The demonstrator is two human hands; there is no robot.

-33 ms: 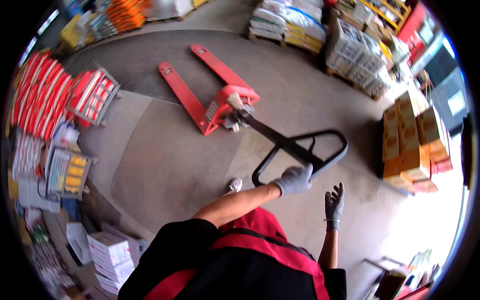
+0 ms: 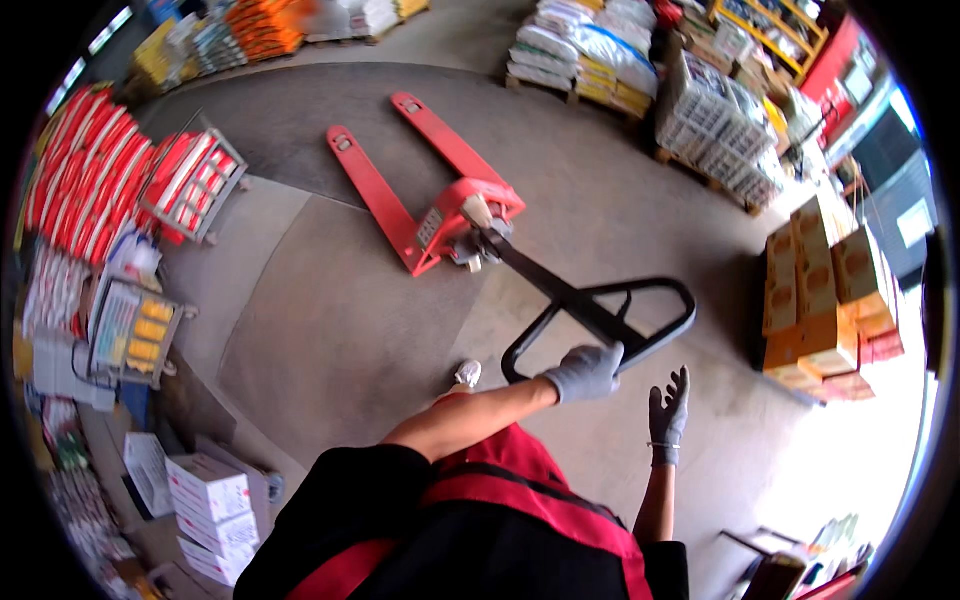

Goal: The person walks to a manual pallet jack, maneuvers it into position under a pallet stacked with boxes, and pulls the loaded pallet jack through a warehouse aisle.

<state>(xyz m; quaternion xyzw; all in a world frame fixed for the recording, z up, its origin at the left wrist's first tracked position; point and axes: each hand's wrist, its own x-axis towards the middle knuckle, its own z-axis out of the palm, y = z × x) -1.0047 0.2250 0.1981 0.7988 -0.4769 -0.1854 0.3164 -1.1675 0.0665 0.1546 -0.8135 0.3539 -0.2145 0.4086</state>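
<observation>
A red pallet jack [image 2: 438,228] stands on the floor ahead of me, its two forks pointing away to the far left. Its black loop handle [image 2: 600,318] is tilted down toward me. My left hand [image 2: 585,374], in a grey glove, is closed round the near bar of that loop, close to its middle. To the right of the handle, my right hand [image 2: 670,405] hangs free in a matching glove. Its fingers are spread and touch nothing. A thin band circles the right wrist.
Stacked cartons [image 2: 815,290] stand to the right. Palletised sacks [image 2: 590,50] and wrapped goods [image 2: 720,130] lie at the back right. Along the left are red-and-white packs [image 2: 85,180], a loaded cart [image 2: 195,185], another cart with yellow goods [image 2: 140,330] and white boxes [image 2: 215,510].
The whole view has shifted slightly, with the pallet jack a little lower in it. My left hand keeps its hold on the handle, and my right hand stays spread.
</observation>
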